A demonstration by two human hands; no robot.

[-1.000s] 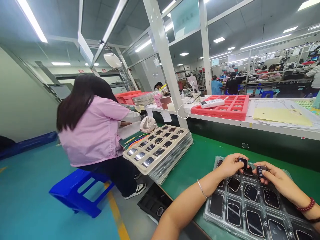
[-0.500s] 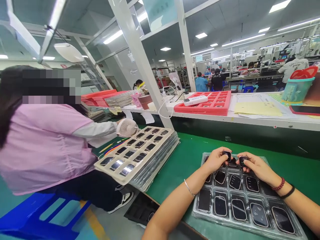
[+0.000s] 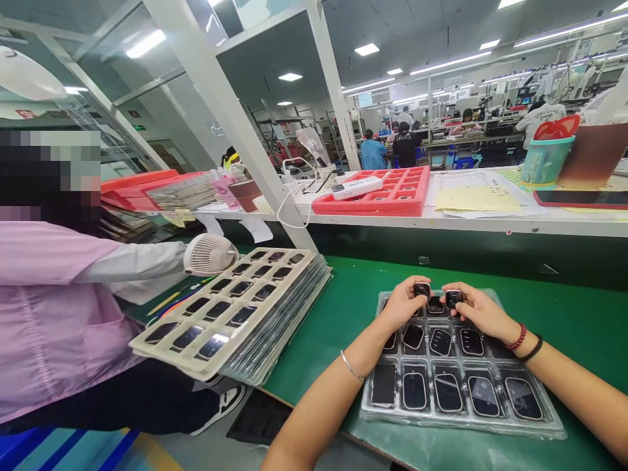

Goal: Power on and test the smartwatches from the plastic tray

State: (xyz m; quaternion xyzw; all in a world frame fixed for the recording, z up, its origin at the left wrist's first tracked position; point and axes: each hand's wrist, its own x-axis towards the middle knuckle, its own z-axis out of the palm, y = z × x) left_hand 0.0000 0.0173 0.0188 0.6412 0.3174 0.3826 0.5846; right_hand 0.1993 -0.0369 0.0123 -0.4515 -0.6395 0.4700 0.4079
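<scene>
A clear plastic tray (image 3: 392, 418) lies on the green table, its pockets filled with dark square watch faces that have rounded corners. Over its far row, my left hand (image 3: 403, 304) pinches one watch face (image 3: 421, 292) between thumb and fingers. Just to the right, my right hand (image 3: 478, 309) grips a second watch face (image 3: 454, 299), thumb on its front. Between the two hands another watch face (image 3: 436, 305) sits in its pocket. My fingers partly hide the far row, and my right wrist covers pockets on the right side.
A stack of trays topped by a beige tray (image 3: 196, 369) of watch faces stands to the left. Beyond it a person in pink (image 3: 59, 307) sits near a white fan (image 3: 209, 254). A white shelf (image 3: 471, 224) behind carries a red foam tray (image 3: 367, 208) and a cup (image 3: 545, 160).
The view has swung, so everything sits further left in the picture. Both hands still hold their watch faces over the far row of the tray.
</scene>
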